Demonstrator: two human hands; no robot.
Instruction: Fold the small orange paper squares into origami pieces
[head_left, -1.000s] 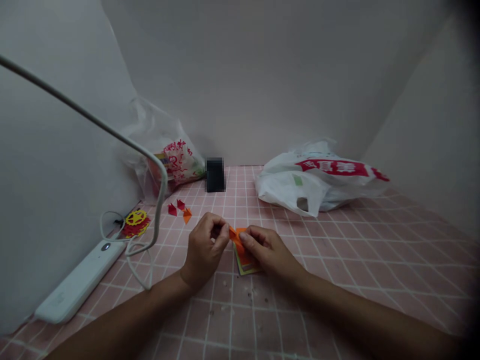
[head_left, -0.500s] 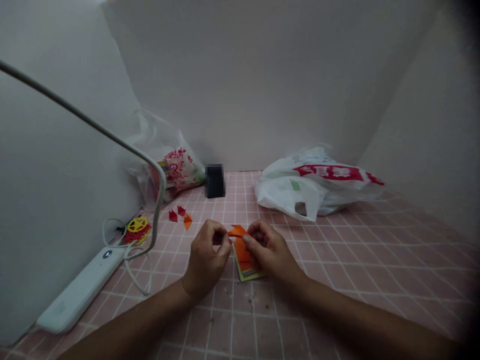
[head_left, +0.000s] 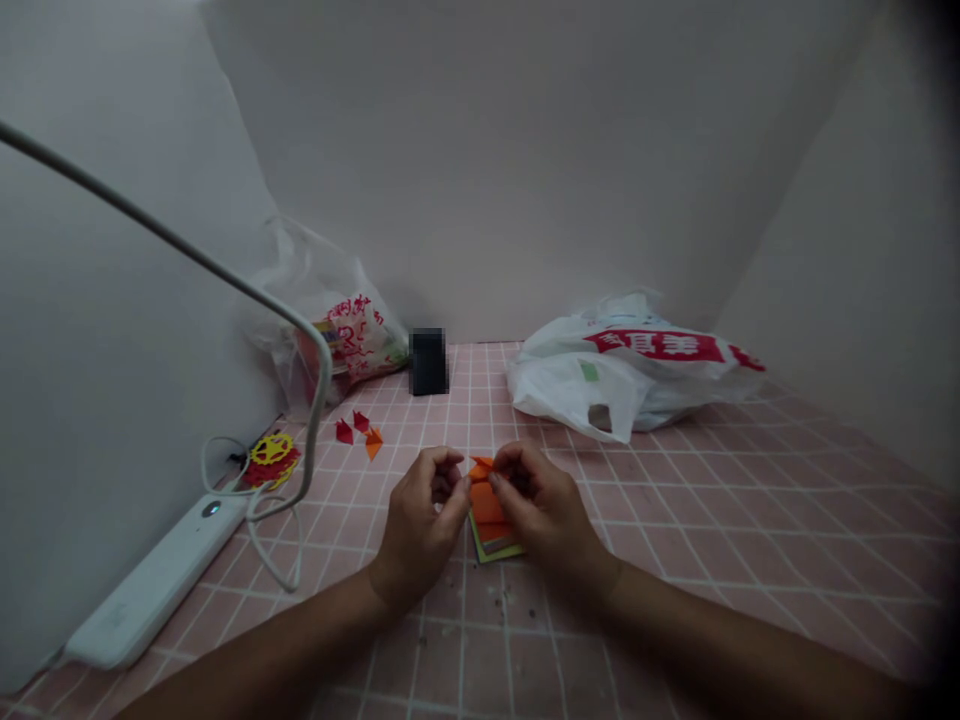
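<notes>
A small folded piece of orange paper (head_left: 480,468) is held up between my two hands. My right hand (head_left: 544,505) pinches its right side between thumb and curled fingers. My left hand (head_left: 425,510) has its fingers curled and its thumb tip at the paper's left end, closed on that end; the exact contact is partly hidden. Just beneath lies a stack of square coloured sheets (head_left: 487,505), orange on top with yellow-green edges below, partly covered by my right hand.
Two small red folded papers (head_left: 344,431) and an orange folded paper (head_left: 373,443) lie left of centre. Yellow and red cutouts (head_left: 272,458), a white power strip (head_left: 150,585) and a cable (head_left: 319,400) are at left. Plastic bags (head_left: 352,340) (head_left: 637,370) and a dark box (head_left: 428,362) stand behind.
The folded orange paper has turned and shifted slightly right. My left hand has moved a little right, its thumb tip now at the paper's left end. The stack of sheets stays put.
</notes>
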